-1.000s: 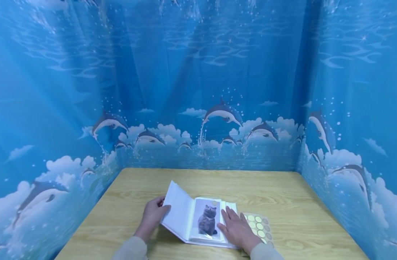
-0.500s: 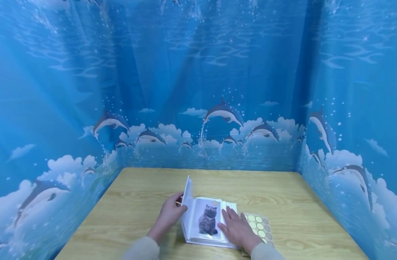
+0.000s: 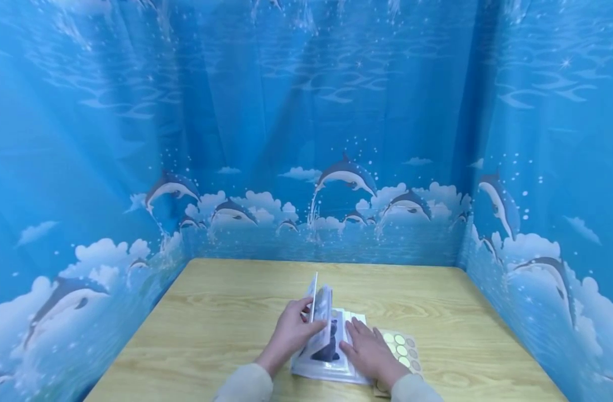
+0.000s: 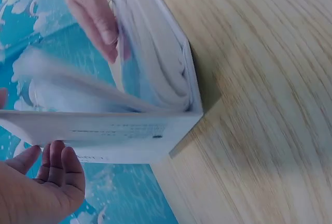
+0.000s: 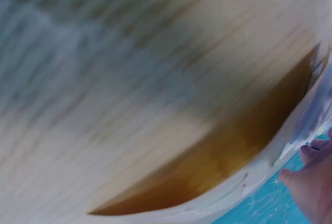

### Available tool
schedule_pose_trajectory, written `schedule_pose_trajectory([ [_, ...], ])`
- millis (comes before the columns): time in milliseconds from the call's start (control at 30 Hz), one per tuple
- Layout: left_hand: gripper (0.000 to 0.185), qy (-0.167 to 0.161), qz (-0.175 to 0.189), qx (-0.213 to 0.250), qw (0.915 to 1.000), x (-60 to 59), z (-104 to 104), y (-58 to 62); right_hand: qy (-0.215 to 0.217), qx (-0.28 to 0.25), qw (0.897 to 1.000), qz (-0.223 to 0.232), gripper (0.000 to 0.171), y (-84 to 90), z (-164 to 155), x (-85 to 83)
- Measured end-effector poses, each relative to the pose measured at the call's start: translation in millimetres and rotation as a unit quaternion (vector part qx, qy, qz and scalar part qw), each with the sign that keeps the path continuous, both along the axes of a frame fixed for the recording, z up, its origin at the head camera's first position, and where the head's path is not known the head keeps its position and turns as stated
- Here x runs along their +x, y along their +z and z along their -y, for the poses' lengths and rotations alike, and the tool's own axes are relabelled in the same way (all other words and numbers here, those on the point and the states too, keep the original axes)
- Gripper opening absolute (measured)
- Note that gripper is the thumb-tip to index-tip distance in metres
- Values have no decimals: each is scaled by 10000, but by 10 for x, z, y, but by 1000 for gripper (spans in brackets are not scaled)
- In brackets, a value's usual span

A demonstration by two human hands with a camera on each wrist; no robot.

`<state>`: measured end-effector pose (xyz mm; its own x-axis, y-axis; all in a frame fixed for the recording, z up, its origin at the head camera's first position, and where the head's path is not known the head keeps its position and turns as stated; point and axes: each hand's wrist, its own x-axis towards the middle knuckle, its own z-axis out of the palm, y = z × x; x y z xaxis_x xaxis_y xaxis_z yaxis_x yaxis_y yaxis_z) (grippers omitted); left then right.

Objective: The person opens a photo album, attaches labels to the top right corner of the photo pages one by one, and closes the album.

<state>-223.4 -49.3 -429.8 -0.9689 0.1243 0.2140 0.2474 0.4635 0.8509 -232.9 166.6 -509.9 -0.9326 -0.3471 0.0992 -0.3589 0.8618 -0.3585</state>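
A small white photo album (image 3: pixel 331 373) lies on the table with its front cover and a page raised. My left hand (image 3: pixel 293 329) grips that raised part from the left, thumb over the page and fingers behind the cover. Under the lifted page, part of a grey cat photo (image 3: pixel 327 352) shows. Flat on the album's right side rests my right hand (image 3: pixel 369 349), fingers extended. In the left wrist view, the white cover (image 4: pixel 114 136) stands out from the page block, a blurred page (image 4: pixel 72 81) swings inside, and my left fingers (image 4: pixel 57 167) are at the cover's outer face.
A sheet of round yellow stickers (image 3: pixel 402 350) lies right of the album, partly beneath my right forearm. The wooden table (image 3: pixel 226 301) reaches back to a blue dolphin-print curtain (image 3: pixel 266 234) that also hangs at both sides.
My left hand has moved right, swinging the cover up and over toward the right; a page now rises with it and partly covers the cat photo. My right hand stays on the album.
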Motion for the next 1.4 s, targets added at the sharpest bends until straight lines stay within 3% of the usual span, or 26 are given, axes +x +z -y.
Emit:
schedule_pose_trajectory([
  [133, 64, -111, -83, -168, 9998, 7, -110, -28, -127, 64, 9999, -67, 57, 33, -57, -8],
  [300, 39, -457, -202, -183, 9986, 11, -176, -105, -364, -87, 9992, -162, 53, 27, -145, -34],
  [500, 34, -635, -539, -749, 9937, 26, -159, -272, -729, -377, 9964, -226, 51, 53, -182, -66],
  [700, 38, -220, -85, -976, 9949, 23, -138, -404, -886, -339, 9954, -114, 50, 89, -240, -71],
  [867, 51, 160, 495, -1065, 9930, -1, -183, -440, -975, -140, 9951, -14, 51, 75, -346, -73],
  [967, 57, 287, 662, -1181, 9904, -25, -228, -445, -991, -24, 9951, -33, 51, 71, -405, -72],
  [1167, 66, 361, 796, -1472, 9852, -54, -312, -482, -1114, -103, 9937, 112, 52, 81, -485, -43],
  [1400, 81, 127, 899, -1836, 9788, -62, -378, -567, -1235, -37, 9922, 183, 54, 41, -552, -37],
])
